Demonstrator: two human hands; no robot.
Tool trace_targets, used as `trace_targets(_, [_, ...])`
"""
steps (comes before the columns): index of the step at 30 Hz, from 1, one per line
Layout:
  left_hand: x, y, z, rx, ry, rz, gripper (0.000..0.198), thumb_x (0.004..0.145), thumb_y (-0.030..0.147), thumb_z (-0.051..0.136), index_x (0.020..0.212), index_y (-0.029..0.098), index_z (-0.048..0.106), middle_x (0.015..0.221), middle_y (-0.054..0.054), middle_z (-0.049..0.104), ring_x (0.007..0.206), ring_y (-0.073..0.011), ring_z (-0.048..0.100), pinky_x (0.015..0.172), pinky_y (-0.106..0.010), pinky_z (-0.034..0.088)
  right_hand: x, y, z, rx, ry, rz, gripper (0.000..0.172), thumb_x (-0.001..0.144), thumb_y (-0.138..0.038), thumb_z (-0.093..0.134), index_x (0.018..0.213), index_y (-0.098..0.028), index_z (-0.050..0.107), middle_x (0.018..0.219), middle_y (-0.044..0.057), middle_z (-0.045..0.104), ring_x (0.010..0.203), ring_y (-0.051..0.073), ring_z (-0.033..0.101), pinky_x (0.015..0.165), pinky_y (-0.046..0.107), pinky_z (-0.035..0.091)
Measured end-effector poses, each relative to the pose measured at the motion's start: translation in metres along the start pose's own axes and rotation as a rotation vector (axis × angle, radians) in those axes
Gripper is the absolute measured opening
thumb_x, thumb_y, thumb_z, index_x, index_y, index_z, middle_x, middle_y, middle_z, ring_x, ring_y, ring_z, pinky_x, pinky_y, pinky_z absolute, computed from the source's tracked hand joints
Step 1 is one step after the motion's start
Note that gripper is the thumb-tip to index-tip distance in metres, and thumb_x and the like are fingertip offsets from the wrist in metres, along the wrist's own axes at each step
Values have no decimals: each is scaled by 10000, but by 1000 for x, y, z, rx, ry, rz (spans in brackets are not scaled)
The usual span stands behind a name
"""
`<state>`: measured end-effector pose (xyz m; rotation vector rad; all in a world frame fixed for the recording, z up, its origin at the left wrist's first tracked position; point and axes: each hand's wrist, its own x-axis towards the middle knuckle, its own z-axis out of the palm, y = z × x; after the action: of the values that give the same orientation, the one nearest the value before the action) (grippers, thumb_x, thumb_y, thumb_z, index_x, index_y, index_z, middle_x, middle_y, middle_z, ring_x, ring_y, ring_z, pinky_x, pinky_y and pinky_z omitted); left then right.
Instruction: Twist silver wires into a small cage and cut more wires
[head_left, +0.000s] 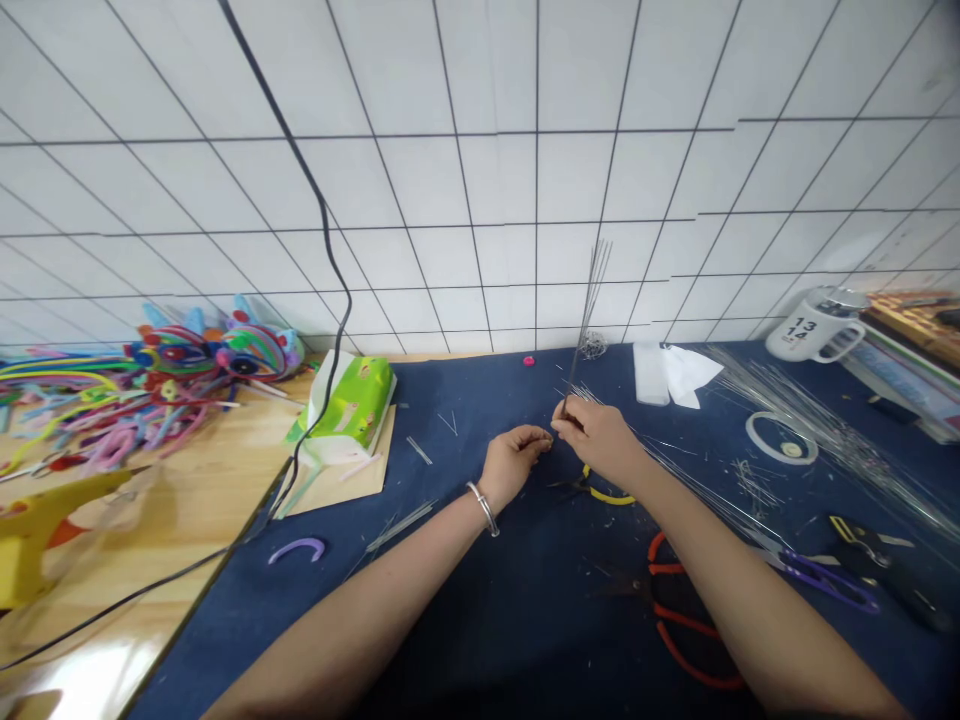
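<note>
My right hand [592, 428] pinches the lower end of a bundle of thin dark wires [589, 310], which stands nearly upright and fans out at the top. Close beside it on the left is my left hand [517, 458], its thumb and fingers pressed together; what they hold, if anything, is too small to tell. A silver bangle [484, 508] circles my left wrist. Both hands are over the dark blue mat [480, 600]. Yellow-handled pliers [609, 495] lie just below my right hand, and red-handled cutters [679, 630] lie nearer the front, partly behind my right forearm.
Loose wires [825, 420], a white ring [781, 438], purple scissors [832, 580] and a mug [814, 325] are on the right. To the left are a green tissue pack [356, 405], a purple curved piece [296, 548], colourful craft pieces [217, 355] and a yellow glue gun [52, 515]. A black cable [330, 250] hangs down.
</note>
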<state>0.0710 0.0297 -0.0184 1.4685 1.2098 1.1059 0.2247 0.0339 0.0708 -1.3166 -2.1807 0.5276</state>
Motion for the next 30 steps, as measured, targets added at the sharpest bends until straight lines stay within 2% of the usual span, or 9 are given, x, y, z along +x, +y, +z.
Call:
trace_targets(9, [-2,10,-3,75,59,103,186,772,273,504,817,171,654,830,-31,665,780,-147,578,737,-255,436,-1,-8,-5,-30,41,-22,58,803,-191,460,772,-206,506,709,-4,574,622,118,505,590,216,333])
trace_targets(15, [0,6,-3,116,34,123,176,772,261,506,804,176,657,777,-17,665,724,-139,578,695,-247,437,0,-3,1,-22,18,-23,60,796,-184,463,756,-202,503,704,-10,569,621,114,499,592,214,331])
trace_targets(30, [1,2,-4,158,-21,106,182,765,264,517,822,189,673,798,-14,682,737,-150,592,694,-250,443,2,4,9,8,24,-34,54,793,-190,472,778,-202,523,714,-11,580,627,112,507,602,212,339])
